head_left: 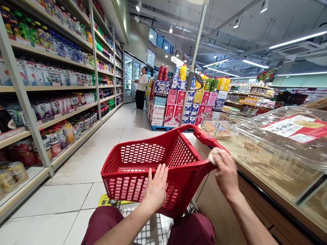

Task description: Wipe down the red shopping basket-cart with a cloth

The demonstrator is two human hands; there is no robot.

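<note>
A red plastic shopping cart basket (143, 151) with perforated walls stands right in front of my knees. My left hand (156, 188) lies against its near wall, fingers stretched out and holding nothing. At the right end of the basket, my right hand (226, 174) presses a crumpled white cloth (214, 156) onto the red handle frame. The cloth is mostly covered by my fingers, so I cannot tell whether it is cloth or tissue. The inside of the basket shows only in part.
Drink shelves (76, 86) run along the left. A counter with clear plastic food boxes (291, 132) stands close on the right. Ahead are stacked drink cartons (171, 107) around a pole and a standing person (141, 87). A yellow floor sign (104, 201) lies under the basket.
</note>
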